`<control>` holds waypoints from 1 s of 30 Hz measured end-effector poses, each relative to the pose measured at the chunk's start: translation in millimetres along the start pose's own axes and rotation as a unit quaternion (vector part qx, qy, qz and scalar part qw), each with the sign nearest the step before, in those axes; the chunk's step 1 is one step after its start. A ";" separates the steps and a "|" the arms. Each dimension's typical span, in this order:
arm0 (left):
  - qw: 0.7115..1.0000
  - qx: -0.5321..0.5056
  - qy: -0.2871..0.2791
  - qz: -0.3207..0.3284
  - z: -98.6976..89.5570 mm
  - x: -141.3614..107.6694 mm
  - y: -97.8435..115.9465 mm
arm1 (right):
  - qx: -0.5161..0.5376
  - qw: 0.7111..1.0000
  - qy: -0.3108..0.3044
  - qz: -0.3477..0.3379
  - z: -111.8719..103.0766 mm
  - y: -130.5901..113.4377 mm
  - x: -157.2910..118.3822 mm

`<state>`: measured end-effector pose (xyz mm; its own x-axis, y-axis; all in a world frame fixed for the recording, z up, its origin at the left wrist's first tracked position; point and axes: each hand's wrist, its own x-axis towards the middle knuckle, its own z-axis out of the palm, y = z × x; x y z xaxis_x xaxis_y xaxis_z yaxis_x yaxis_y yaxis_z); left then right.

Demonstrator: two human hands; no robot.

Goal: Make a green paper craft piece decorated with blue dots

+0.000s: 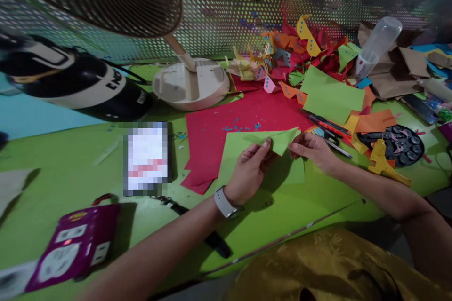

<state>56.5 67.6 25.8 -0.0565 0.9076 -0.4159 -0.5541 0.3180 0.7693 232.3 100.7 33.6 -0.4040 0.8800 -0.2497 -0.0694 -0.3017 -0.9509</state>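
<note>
On the green desk point(282, 216), a big fan point(155, 4) stands by the back edge, beside a black bottle point(81, 80) with blurry letters. Nearer the front edge, over a green sheet point(233, 160), the left hand point(247, 169) and right hand point(316, 151) pinch folded paper point(281, 145) with their fingers point(262, 151).

Left hand point(251, 169): fingertips partly hidden at folded lime-green paper point(284, 141), 3 o'clock. Round grey-brown fan head point(102, 0) cropped, 10 o'clock. Dark rectangular device point(146, 155) pixelated, 9 o'clock. Golden patterned cloth point(300, 263) cut off, 5 o'clock.
</note>
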 end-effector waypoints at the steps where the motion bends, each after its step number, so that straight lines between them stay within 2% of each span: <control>1: 0.999 -0.031 0.004 -0.010 0.4 0.2 -0.6 | -0.001 1.000 -0.007 0.002 0.4 0.7 -0.3; 4: 0.996 -0.080 -0.002 -0.033 3.2 -1.9 -3.6 | -0.008 1.000 -0.026 0.004 2.8 3.6 -2.0; 7: 0.997 -0.066 -0.024 -0.028 6.5 -6.5 -7.8 | -0.008 0.999 -0.045 0.005 4.4 6.1 -2.9; 14: 0.998 -0.044 -0.030 -0.017 7.2 -10.8 -12.2 | -0.012 0.998 -0.052 -0.016 1.2 5.3 -1.9; 20: 0.999 0.002 -0.023 0.045 4.1 -7.7 -2.3 | -0.019 0.999 -0.003 -0.032 -5.8 0.3 -0.3; 26: 0.998 0.051 -0.029 0.033 0.7 -4.2 2.1 | -0.066 0.997 0.014 -0.028 -8.6 -5.0 0.2; 30: 0.992 0.105 -0.067 -0.013 0.2 -5.2 2.9 | -0.081 0.995 0.036 -0.039 -8.9 -9.3 -0.5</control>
<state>55.4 63.9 30.3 0.0744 0.9218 -0.3805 -0.3686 0.3799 0.8484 241.3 106.2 40.9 -0.3372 0.9239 -0.1809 0.0516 -0.1738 -0.9834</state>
